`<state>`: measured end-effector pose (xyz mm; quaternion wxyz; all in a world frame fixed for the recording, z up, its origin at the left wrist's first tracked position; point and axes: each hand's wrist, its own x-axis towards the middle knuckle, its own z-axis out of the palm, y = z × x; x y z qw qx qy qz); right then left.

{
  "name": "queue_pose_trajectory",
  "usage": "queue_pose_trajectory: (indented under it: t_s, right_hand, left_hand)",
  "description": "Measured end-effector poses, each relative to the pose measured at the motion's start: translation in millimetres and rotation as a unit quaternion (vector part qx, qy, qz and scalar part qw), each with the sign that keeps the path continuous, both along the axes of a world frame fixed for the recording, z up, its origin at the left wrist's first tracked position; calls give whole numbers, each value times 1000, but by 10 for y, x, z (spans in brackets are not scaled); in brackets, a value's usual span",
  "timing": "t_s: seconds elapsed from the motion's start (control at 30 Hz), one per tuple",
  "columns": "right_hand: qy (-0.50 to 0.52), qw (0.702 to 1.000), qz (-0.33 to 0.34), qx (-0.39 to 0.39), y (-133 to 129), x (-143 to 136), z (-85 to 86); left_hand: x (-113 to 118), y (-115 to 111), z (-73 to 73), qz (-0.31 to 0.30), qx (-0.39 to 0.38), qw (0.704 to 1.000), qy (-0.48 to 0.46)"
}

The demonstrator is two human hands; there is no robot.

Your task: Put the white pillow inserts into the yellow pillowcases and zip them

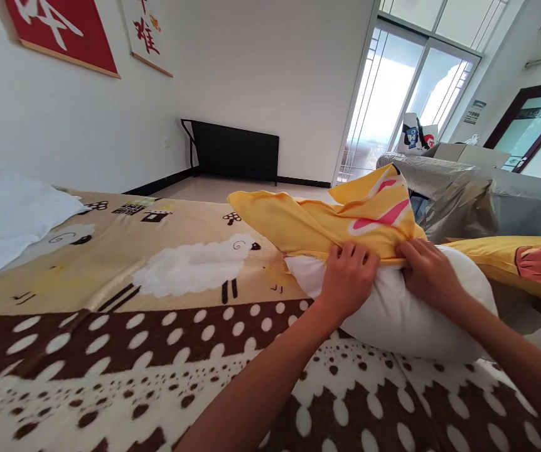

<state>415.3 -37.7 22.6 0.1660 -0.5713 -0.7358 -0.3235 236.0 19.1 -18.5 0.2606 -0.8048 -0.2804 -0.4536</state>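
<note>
A yellow pillowcase with pink and white print lies partly over a white pillow, whose near part is bare. My left hand has its fingers curled over the edge of the pillowcase, against the pillow. To its right, my right hand pinches the same edge, with its thumb and fingers closed on the fabric. The pillowcase's far end spreads loosely away from me, with one corner lifted. Beneath everything is a blanket with sheep and brown-and-white dots.
At the left edge lies a white cloth or pillow. Another yellow printed pillow is at the right. Behind it stand a plastic-wrapped sofa and a carton. A folded black frame leans on the back wall.
</note>
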Motion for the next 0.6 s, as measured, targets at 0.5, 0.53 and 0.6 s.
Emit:
queue_pose_trajectory:
  t_s: [0.5,0.53,0.6]
  right_hand:
    - [-40,953,129,271,-410,-870,531]
    - [-53,942,157,291,-461,-1010,647]
    - [-92,916,222,320,-502,-1276,842]
  left_hand:
    - [-460,-256,-18,-105,136,977,-124]
    - [-482,-224,-11,-106,156,970,-154]
    - [-525,-141,-5,-95,174,958,-206]
